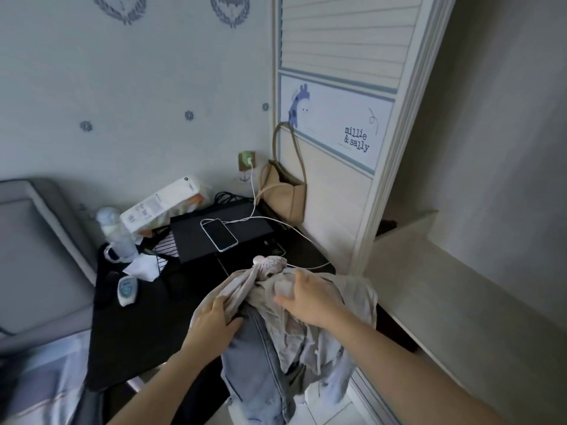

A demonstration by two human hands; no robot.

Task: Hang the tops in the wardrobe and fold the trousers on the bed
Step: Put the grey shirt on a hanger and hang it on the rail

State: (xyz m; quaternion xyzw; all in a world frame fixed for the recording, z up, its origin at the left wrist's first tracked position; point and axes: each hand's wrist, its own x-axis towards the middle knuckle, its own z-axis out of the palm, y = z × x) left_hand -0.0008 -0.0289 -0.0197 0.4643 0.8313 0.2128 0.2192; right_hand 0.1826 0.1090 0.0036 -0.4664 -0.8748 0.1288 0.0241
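Fingers [228,302] of the left hand [211,320] curl round a beige top [310,320] bunched over jeans [257,363] at the black desk's [132,329] front edge; the right hand [306,302] hovers spread, holding nothing. Lifting the tangled top could drag the jeans floorward, or snag the charging cable [306,266] just behind, pulling the phone [219,234].

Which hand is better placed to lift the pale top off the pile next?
Probably the left hand: its fingers already grip a bunched fold of the pale top. The right hand lies open over the cloth, holding nothing, with the jeans beneath.
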